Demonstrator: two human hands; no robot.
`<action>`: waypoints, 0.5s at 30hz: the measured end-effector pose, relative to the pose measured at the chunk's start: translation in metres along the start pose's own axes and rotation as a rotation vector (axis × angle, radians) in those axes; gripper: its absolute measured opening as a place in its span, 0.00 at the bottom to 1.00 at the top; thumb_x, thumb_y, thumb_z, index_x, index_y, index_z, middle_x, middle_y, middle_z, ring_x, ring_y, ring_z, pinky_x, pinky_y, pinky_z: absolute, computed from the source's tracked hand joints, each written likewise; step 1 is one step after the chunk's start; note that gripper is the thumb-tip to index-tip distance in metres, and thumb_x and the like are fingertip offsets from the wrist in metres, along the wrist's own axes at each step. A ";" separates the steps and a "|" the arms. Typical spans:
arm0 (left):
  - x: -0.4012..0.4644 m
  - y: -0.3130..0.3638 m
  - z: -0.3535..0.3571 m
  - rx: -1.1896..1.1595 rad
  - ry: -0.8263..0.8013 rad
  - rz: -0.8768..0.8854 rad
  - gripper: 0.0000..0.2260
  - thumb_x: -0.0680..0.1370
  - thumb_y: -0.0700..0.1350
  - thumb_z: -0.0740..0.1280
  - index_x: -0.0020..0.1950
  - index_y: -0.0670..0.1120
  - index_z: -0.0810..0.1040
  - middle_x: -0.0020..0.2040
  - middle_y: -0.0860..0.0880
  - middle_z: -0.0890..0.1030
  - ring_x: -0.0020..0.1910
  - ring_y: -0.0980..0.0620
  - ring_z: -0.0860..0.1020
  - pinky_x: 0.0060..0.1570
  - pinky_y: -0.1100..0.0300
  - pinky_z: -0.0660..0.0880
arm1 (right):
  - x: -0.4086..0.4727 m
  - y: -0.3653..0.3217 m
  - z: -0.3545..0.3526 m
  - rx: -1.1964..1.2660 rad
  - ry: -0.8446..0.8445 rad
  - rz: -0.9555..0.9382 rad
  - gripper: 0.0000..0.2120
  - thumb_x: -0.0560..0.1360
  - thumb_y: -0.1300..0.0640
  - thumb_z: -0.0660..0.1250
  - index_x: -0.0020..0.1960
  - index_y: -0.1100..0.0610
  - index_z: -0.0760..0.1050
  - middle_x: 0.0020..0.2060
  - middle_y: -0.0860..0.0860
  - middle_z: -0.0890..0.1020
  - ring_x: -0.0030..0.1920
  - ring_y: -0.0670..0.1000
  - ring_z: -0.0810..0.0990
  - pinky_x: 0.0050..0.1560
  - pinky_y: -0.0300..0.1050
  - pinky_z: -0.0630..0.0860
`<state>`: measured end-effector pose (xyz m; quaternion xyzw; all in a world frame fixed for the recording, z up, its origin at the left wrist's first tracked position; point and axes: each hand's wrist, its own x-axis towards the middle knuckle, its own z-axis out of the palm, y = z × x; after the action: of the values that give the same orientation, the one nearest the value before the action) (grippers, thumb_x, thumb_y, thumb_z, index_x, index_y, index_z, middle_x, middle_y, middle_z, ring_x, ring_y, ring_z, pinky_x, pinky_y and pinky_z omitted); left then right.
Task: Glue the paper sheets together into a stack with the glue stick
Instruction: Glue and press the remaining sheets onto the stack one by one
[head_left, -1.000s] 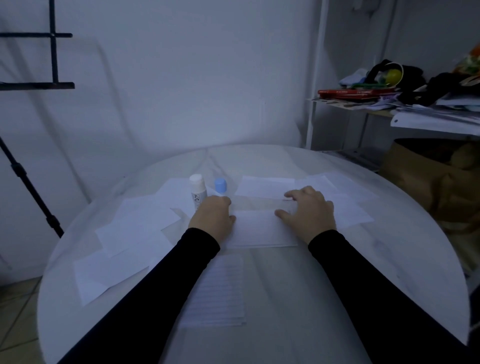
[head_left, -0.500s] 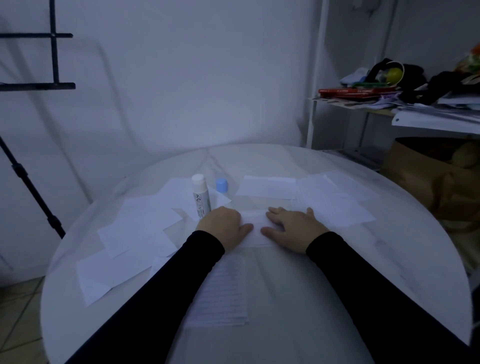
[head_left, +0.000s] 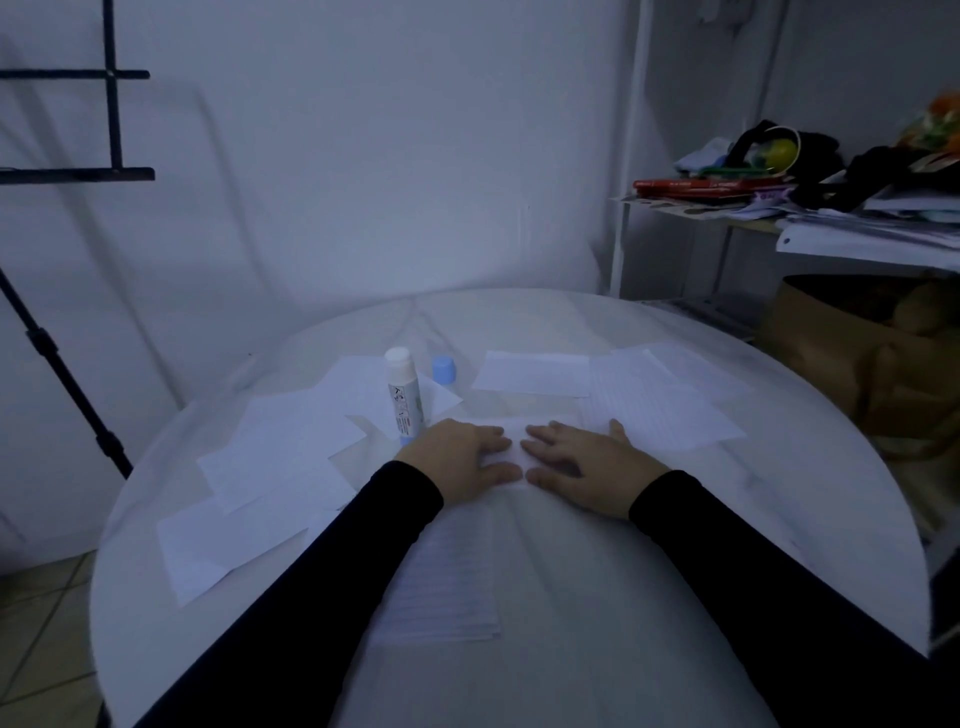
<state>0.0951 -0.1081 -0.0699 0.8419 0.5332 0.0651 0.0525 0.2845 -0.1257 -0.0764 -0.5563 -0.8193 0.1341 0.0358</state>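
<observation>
Presently both hands are lying flat on a small sheet (head_left: 515, 434) near the middle of the table (head_left: 597, 597) — the left hand (head_left: 460, 460) and the right hand (head_left: 582, 465) are pressing down with straight fingers, fingertips almost meeting, neither one gripping anything. The glue stick (head_left: 404, 397) is standing upright and uncapped just beyond the left hand, and its blue cap (head_left: 444, 370) is sitting just beside it, toward the far edge. Loose sheets (head_left: 270, 457) are overlapping along the left side of the table; more sheets (head_left: 649, 405) are lying toward the far right. A lined stack (head_left: 447, 577) is resting nearer the person, partly under the left sleeve (head_left: 332, 571). A cluttered shelf (head_left: 779, 208) is standing off the table — at right, against the wall.
</observation>
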 end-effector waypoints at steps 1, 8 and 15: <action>0.000 -0.002 -0.002 -0.014 -0.012 -0.012 0.25 0.77 0.61 0.63 0.71 0.53 0.70 0.74 0.56 0.66 0.73 0.53 0.64 0.71 0.62 0.57 | -0.001 0.003 0.000 0.007 -0.004 0.004 0.24 0.80 0.40 0.52 0.75 0.43 0.57 0.76 0.38 0.53 0.76 0.41 0.48 0.71 0.64 0.40; -0.007 -0.018 -0.014 -0.063 -0.056 -0.108 0.27 0.74 0.60 0.67 0.70 0.52 0.72 0.73 0.57 0.67 0.71 0.55 0.66 0.68 0.63 0.59 | -0.004 0.019 0.000 0.047 -0.023 -0.007 0.21 0.82 0.48 0.50 0.75 0.43 0.55 0.76 0.39 0.50 0.76 0.41 0.46 0.73 0.58 0.41; -0.013 -0.017 -0.012 -0.163 0.142 -0.050 0.21 0.71 0.58 0.71 0.62 0.53 0.78 0.64 0.55 0.77 0.65 0.56 0.72 0.66 0.60 0.66 | -0.004 0.023 0.003 0.038 0.325 -0.128 0.23 0.77 0.43 0.53 0.65 0.51 0.75 0.67 0.46 0.73 0.69 0.47 0.68 0.67 0.49 0.61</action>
<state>0.0725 -0.1123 -0.0610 0.8145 0.5494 0.1662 0.0845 0.3060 -0.1222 -0.0852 -0.5164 -0.8339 0.0553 0.1869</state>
